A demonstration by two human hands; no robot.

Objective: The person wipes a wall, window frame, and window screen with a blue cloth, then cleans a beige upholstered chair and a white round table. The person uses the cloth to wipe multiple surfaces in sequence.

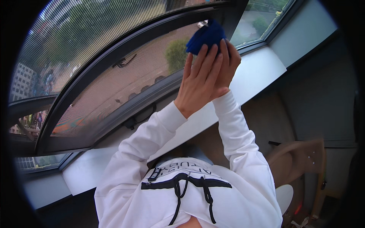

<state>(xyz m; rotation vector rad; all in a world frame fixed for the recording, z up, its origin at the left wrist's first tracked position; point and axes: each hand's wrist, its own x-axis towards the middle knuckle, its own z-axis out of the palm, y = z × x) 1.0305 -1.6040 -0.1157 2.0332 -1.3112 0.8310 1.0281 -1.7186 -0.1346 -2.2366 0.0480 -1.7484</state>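
A folded blue cloth (207, 36) lies against the upper right part of a dark-framed mesh window screen (137, 75). My right hand (232, 61) holds the cloth from its lower right side; part of that hand is hidden behind the left. Crossing over it, my left hand (196, 81) has its fingers spread, with the tips at the cloth's lower edge. The left thumb lies over the right wrist area. Both arms reach up and forward in white sleeves.
Below the window runs a white sill (256, 71). A dark window handle (131, 124) sticks out from the lower frame. At the lower right are a wooden chair (296, 159) and a white rounded object (284, 198). Yellowish foam (271, 28) lines the side pane's edge.
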